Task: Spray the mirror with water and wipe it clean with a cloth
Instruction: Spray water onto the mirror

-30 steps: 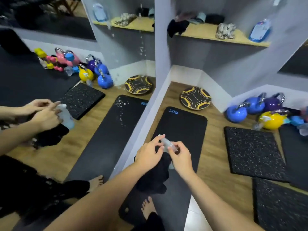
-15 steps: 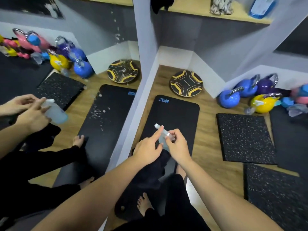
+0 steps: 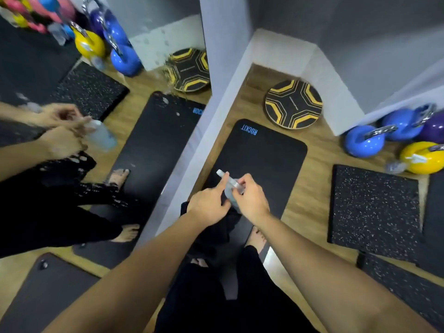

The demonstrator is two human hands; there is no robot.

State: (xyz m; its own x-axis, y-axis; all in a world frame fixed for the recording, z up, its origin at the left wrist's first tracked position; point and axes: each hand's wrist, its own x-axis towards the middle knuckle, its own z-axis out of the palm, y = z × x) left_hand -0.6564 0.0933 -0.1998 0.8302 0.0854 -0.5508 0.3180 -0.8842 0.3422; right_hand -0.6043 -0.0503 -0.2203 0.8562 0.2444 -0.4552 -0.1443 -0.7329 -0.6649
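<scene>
Both forearms reach in from the bottom edge, hands meeting over the black exercise mat (image 3: 264, 152). Left hand (image 3: 208, 205) has a black cloth (image 3: 216, 227) bunched under its palm, the cloth hanging down toward the bare feet (image 3: 258, 236); its index finger is stretched out onto the nozzle end of the clear spray bottle (image 3: 229, 182). Right hand (image 3: 252, 198) is curled round the bottle body, thumb and fingers pinching near the neck. Bottle is tilted, nozzle pointing up-left toward the mirror (image 3: 120, 104), which stands just left of the hands and fills the left side of the view. Glass carries water droplets and runs, densest near the reflected balance board. The reflection shows the same hands, bottle and cloth. Right of the mat lies a speckled rubber tile (image 3: 374, 207) on the wood floor (image 3: 314, 179). Beyond the mat sits a round black-and-yellow balance board (image 3: 293, 104) near the white wall corner. Far right: blue kettlebells (image 3: 362, 143), a yellow one (image 3: 422, 157), a purple one behind them.
</scene>
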